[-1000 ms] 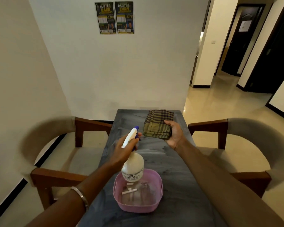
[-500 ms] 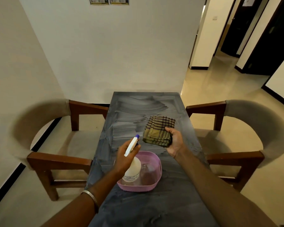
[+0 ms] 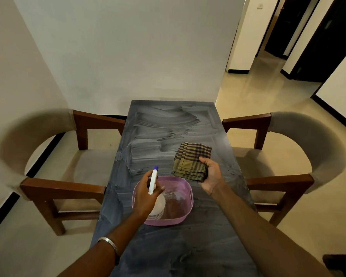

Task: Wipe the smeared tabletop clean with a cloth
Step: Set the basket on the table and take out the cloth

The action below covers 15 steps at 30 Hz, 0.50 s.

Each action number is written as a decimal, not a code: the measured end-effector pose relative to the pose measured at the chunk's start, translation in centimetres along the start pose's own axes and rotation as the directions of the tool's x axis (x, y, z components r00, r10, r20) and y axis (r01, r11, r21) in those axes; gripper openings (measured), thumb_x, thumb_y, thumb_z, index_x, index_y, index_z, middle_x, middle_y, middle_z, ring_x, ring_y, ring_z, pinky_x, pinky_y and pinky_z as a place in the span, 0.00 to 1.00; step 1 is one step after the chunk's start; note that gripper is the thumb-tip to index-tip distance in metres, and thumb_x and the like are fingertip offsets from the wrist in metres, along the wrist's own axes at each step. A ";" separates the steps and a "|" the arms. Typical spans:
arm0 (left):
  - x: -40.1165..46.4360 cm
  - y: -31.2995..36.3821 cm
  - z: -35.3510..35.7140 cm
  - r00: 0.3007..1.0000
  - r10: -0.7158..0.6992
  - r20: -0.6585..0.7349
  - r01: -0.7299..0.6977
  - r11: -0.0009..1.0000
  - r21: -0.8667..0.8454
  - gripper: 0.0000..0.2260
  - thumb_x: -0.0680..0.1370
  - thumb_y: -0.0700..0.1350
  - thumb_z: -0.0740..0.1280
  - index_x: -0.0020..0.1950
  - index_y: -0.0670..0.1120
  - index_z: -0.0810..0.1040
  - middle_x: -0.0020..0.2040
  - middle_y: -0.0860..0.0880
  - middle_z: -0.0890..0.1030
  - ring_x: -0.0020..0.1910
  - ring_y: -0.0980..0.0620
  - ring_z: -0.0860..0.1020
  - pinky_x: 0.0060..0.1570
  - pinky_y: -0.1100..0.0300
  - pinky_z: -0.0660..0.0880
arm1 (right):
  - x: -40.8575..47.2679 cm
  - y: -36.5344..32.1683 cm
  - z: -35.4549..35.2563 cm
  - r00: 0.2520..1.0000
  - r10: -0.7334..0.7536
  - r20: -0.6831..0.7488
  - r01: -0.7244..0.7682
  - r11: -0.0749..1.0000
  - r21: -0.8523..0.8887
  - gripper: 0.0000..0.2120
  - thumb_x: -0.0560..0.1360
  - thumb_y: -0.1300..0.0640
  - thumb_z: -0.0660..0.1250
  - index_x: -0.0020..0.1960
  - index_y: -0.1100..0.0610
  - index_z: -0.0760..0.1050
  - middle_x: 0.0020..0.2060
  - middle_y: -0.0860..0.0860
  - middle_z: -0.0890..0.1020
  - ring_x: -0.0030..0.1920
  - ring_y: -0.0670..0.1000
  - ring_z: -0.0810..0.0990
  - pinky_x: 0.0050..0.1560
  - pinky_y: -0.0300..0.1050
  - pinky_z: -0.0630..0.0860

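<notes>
Smeared tabletop [image 3: 168,124] — right hand [image 3: 212,174] holding cloth [image 3: 190,160], left hand [image 3: 146,194] gripping spray bottle [image 3: 155,204]

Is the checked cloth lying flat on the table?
No, the right hand holds the folded checked cloth up above the smeared grey tabletop.

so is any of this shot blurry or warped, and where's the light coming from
Head view: wide-angle warp bows the two curved beige armchairs outward and smears their backs; the centre is sharp, the folded checked olive cloth in the right hand and the white spray bottle in the left hand read clearly; light is brightest on the glossy hallway floor; the smeared grey tabletop shows soft sheen.
</notes>
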State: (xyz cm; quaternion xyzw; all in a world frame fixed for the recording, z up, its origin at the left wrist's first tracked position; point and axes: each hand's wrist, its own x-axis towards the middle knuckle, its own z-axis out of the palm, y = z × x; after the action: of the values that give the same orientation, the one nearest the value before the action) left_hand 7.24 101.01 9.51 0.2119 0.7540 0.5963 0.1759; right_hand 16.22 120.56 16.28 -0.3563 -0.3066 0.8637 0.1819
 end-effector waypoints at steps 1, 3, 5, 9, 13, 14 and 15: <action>-0.1 -0.2 0.1 1.000 -0.003 0.000 0.003 1.000 0.006 0.28 0.72 0.35 0.74 0.70 0.44 0.70 0.47 0.48 0.82 0.48 0.52 0.81 0.55 0.55 0.79 | -0.2 0.2 -0.1 1.000 0.003 0.002 -0.003 1.000 0.001 0.20 0.81 0.60 0.56 0.70 0.65 0.70 0.62 0.65 0.79 0.62 0.65 0.78 0.58 0.60 0.77; -0.2 -0.6 0.2 1.000 0.004 0.001 -0.004 0.999 0.045 0.28 0.73 0.36 0.74 0.71 0.44 0.69 0.48 0.48 0.81 0.48 0.54 0.81 0.55 0.57 0.78 | -0.5 0.5 -0.5 1.000 0.016 0.003 -0.016 1.000 0.006 0.19 0.80 0.60 0.56 0.69 0.65 0.72 0.59 0.64 0.81 0.56 0.63 0.81 0.54 0.57 0.79; -0.4 -0.9 0.2 1.000 0.004 0.009 -0.005 0.997 0.073 0.29 0.73 0.37 0.74 0.71 0.43 0.69 0.50 0.48 0.81 0.50 0.54 0.80 0.57 0.56 0.78 | -0.6 0.9 -0.9 1.000 0.025 0.001 -0.025 0.999 0.023 0.19 0.80 0.60 0.56 0.68 0.65 0.72 0.60 0.64 0.80 0.54 0.62 0.81 0.55 0.57 0.78; -0.7 -1.6 0.1 0.999 -0.009 0.044 0.006 0.998 0.065 0.29 0.72 0.39 0.75 0.71 0.44 0.69 0.51 0.53 0.80 0.51 0.57 0.80 0.52 0.64 0.77 | -0.7 1.4 -1.5 0.999 0.038 -0.014 -0.037 0.998 0.048 0.17 0.80 0.59 0.55 0.65 0.65 0.74 0.55 0.62 0.82 0.52 0.61 0.82 0.51 0.54 0.81; -0.8 -2.2 -0.1 0.999 -0.010 0.051 0.007 0.998 0.062 0.27 0.72 0.37 0.74 0.68 0.48 0.70 0.50 0.56 0.80 0.48 0.61 0.80 0.48 0.66 0.78 | -0.9 1.8 -1.8 0.998 0.049 -0.027 -0.047 0.996 0.074 0.15 0.80 0.59 0.56 0.60 0.65 0.76 0.48 0.60 0.85 0.46 0.59 0.85 0.43 0.52 0.84; -0.8 -2.3 -0.1 0.999 -0.006 0.050 0.003 0.998 0.065 0.27 0.72 0.37 0.74 0.67 0.50 0.70 0.50 0.56 0.80 0.49 0.62 0.80 0.46 0.68 0.78 | -1.0 1.8 -1.8 0.999 0.045 -0.029 -0.043 0.996 0.073 0.16 0.80 0.59 0.56 0.61 0.65 0.76 0.48 0.61 0.85 0.46 0.59 0.85 0.44 0.52 0.84; -0.9 -2.2 -0.1 0.999 0.002 0.053 -0.005 0.997 0.072 0.27 0.72 0.37 0.75 0.67 0.51 0.69 0.50 0.57 0.80 0.49 0.63 0.79 0.45 0.70 0.77 | -1.1 1.9 -1.8 0.999 0.041 -0.031 -0.038 0.997 0.073 0.16 0.80 0.59 0.56 0.63 0.65 0.75 0.49 0.61 0.85 0.47 0.60 0.85 0.45 0.52 0.84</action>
State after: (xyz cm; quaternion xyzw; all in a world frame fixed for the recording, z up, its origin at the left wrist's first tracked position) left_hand 7.68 100.05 7.36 0.2351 0.7697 0.5634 0.1870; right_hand 18.10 119.31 14.54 -0.3696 -0.2651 0.8717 0.1825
